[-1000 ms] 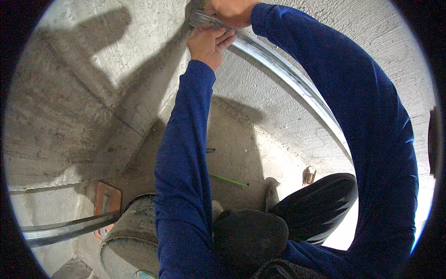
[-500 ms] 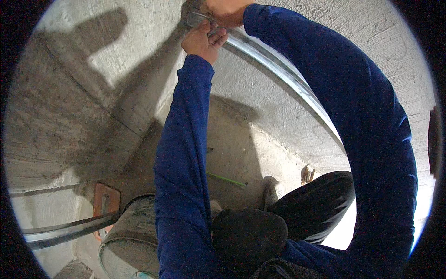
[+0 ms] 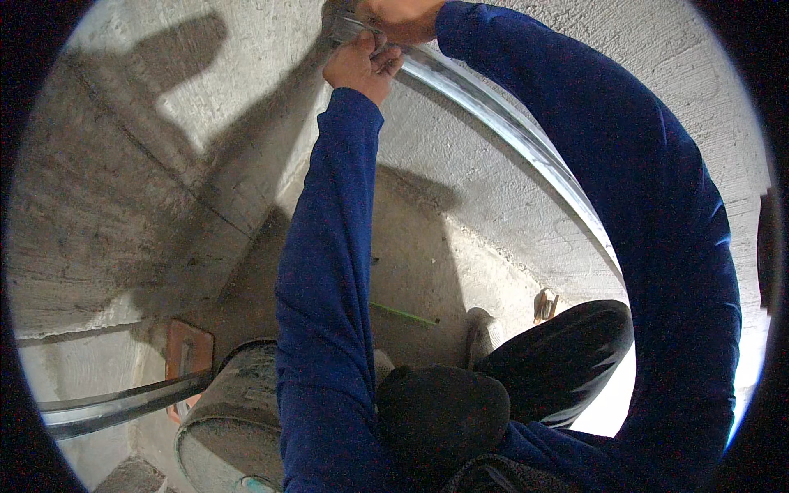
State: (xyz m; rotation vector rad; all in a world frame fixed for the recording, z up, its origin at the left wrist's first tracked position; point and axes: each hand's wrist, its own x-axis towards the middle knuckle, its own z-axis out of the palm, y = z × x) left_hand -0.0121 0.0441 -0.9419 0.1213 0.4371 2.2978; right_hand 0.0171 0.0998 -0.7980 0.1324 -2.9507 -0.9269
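A grey conduit pipe runs in a curve down a rough concrete wall from the top centre toward the right. My left hand is raised at the pipe's upper end, fingers curled around a small metal fitting there. My right hand is just above it at the frame's top edge, closed on the same pipe end and partly cut off. Both arms wear blue sleeves.
A dirty grey bucket stands low at the left. Beside it an orange wall box has a second pipe running out leftward. A thin green rod lies on the concrete floor. My dark trouser knees fill the bottom.
Both hands have shifted slightly upward along the pipe end toward the top edge. The left hand's fingers have closed tighter on the fitting.
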